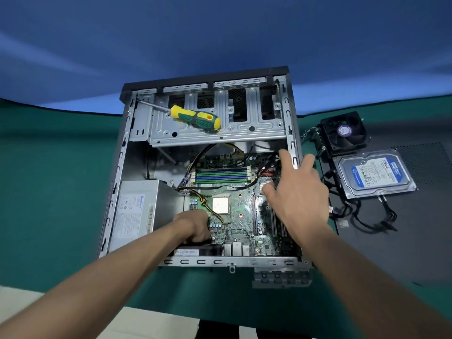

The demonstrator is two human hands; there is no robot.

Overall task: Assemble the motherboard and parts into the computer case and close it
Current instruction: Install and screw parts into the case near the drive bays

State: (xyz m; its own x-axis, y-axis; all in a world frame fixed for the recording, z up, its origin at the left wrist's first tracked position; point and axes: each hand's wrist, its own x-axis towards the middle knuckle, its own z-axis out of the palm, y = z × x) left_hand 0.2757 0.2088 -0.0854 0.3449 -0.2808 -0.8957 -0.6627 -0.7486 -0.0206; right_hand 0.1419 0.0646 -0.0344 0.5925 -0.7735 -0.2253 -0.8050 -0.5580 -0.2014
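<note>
The open computer case (117, 182) lies on its side on the green desk (49, 192), near the middle. The motherboard (234, 211) sits inside it, on the bottom of the case, with the power supply (137, 214) to its left. The left hand (195, 226) rests on the near left part of the motherboard with its grip curled together; I cannot tell if it holds something. The right hand (298, 192) is over the right side of the board, grip spread apart and holding nothing. A yellow-green screwdriver (195, 117) lies on the drive cage (244, 128) at the far end. A hard drive (374, 173) and a cooler fan (343, 133) lie toward the right edge, on the dark side panel (403, 241).
</note>
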